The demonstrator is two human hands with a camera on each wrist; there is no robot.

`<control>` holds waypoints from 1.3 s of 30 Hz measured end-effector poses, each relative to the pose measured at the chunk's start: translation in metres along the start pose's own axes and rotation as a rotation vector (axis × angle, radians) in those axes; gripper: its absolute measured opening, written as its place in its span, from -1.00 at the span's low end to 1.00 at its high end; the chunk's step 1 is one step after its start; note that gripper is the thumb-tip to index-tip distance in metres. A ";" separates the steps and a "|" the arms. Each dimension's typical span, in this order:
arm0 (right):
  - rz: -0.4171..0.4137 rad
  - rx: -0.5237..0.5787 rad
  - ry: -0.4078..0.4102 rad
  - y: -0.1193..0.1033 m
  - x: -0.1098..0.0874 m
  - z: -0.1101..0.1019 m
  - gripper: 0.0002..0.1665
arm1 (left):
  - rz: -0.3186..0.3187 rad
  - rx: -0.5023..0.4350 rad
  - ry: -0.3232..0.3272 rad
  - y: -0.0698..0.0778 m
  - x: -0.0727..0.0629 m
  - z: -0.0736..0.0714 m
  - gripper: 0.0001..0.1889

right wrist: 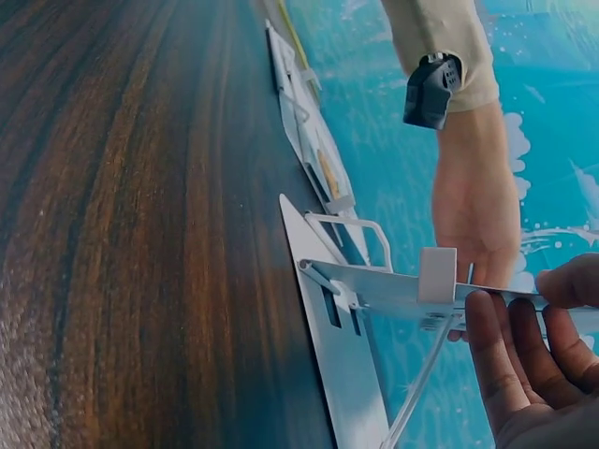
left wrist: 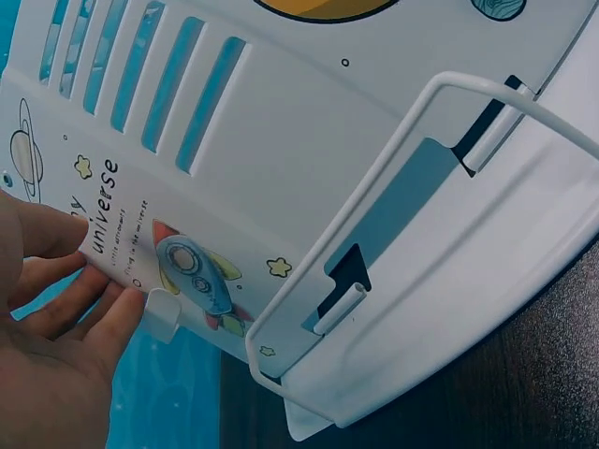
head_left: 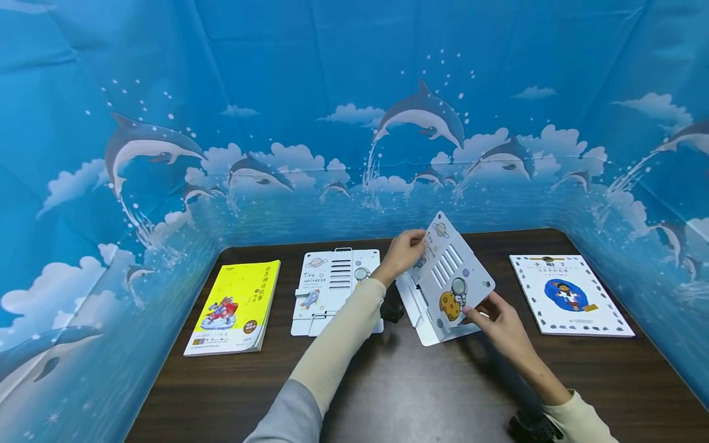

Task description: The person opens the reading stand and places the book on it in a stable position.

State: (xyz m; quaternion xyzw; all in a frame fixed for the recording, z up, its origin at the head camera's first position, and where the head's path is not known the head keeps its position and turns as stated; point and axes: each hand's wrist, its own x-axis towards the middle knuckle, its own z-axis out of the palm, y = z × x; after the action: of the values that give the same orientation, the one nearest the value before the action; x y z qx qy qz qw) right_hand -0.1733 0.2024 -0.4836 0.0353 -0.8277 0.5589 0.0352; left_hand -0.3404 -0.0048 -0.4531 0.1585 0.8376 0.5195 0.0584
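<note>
Head: from above, forward and down, wide over counter (head_left: 421, 400) | left wrist: close, tilted, facing printed panel (left wrist: 290, 159) | right wrist: close, rolled sideways, facing left toward left hand (right wrist: 477, 210) | shared by all 3: panel

The light is bright and quite even, and it seems to fall from above: I see a pale glare on the dark wooden table (head_left: 388, 394) and a soft shadow below the right hand (head_left: 503, 323). Both wrist views are dimmer and bluish; in the right one, the dolphin-printed curtain (right wrist: 547, 94) looks soft and blurred.
</note>
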 end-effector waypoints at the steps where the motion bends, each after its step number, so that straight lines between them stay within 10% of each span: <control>1: 0.006 0.000 -0.005 0.000 0.000 0.000 -0.36 | 0.002 0.000 0.002 0.000 0.000 0.000 -0.53; 39: 0.026 -0.226 0.258 0.018 0.049 -0.047 -0.65 | -0.058 -0.014 0.193 -0.025 -0.009 -0.019 -0.77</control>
State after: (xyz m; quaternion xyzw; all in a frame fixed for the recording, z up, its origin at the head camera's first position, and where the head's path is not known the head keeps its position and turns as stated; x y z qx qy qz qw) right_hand -0.2226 0.2519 -0.4779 -0.0516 -0.8743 0.4625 0.1376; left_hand -0.3420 -0.0338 -0.4671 0.0831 0.8399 0.5362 -0.0063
